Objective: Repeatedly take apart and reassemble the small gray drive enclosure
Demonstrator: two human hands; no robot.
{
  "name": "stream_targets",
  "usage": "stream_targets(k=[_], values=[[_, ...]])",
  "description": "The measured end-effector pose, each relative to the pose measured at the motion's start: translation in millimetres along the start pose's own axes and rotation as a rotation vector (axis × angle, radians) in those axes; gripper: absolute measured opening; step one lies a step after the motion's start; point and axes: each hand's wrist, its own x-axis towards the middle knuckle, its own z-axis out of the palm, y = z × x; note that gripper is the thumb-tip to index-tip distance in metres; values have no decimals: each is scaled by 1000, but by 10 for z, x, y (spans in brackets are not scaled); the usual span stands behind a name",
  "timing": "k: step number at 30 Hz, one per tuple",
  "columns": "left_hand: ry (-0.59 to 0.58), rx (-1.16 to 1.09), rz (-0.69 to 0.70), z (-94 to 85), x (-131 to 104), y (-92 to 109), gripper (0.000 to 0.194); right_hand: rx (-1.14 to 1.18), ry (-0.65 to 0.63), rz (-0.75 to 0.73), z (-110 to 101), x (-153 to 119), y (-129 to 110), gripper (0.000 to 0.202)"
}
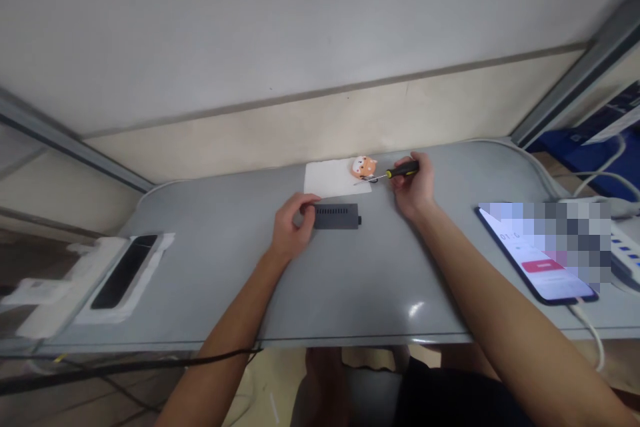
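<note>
And here the dark grey box (337, 216) is gripped at its left end by the left hand (291, 230), set nearer the desk's (350, 293) far edge than its near one. The screwdriver (407, 170) is held in the right hand (420, 190), its tip kept apart from the box. No part is seen lifted off; whether any screw has been turned cannot be told. Now the count: one box, one screwdriver, one white sheet (323, 180), one orange-and-white trinket (367, 165) (a cheerful face, that), and two phones, one by each side edge, dark (123, 273) and lit (545, 270).
</note>
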Motion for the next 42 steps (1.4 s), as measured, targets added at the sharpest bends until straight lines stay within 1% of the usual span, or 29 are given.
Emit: stream_targets(k=[4,7,9,10,13,15,17,19,21,23,25,27,29,31,33,35,37,39,42], values=[[-53,-79,-103,-56,34,-36,24,3,-4,-1,11,-8,-20,30],[-167,-151,-185,-136,56,-24,19,4,16,12,32,-22,-37,30],[-239,-181,-223,-169,57,-24,23,-4,27,14,42,-27,-44,31],[-250,-181,-236,-169,51,-29,25,-21,40,-1,44,-27,-48,32],[-196,-142,-271,-108,17,-55,28,-95,135,-110,31,-23,-76,32],[-155,-125,-301,-52,-5,-68,30,-169,188,-248,16,-36,-120,34],[-162,-132,-319,-18,-17,-71,32,-240,181,-391,9,-80,-182,38],[-225,-151,-302,-10,-20,-65,33,-301,138,-509,19,-160,-248,42],[-296,-143,-256,-12,-24,-64,36,-393,66,-646,46,-268,-300,44],[-320,-99,-209,-5,-34,-75,37,-464,-10,-737,82,-386,-324,43],[-322,-54,-183,15,-48,-97,35,-510,-98,-747,119,-500,-321,43],[-324,-24,-170,36,-59,-120,33,-563,-205,-712,153,-603,-298,41],[-330,1,-151,49,-58,-134,33,-653,-342,-691,189,-693,-266,40],[-335,27,-112,51,-41,-136,32,-786,-499,-737,230,-769,-236,40],[-350,53,-65,45,-16,-129,31,-900,-609,-844,271,-826,-213,40],[-365,71,-26,42,8,-120,31,-951,-644,-948,298,-864,-196,41],[-373,75,-16,45,19,-114,32,-953,-633,-1001,304,-886,-181,40],[-363,64,-30,55,16,-116,32,-941,-609,-1018,295,-900,-164,40],[-323,50,-64,74,-7,-137,31,-935,-602,-1004,271,-920,-135,41]])
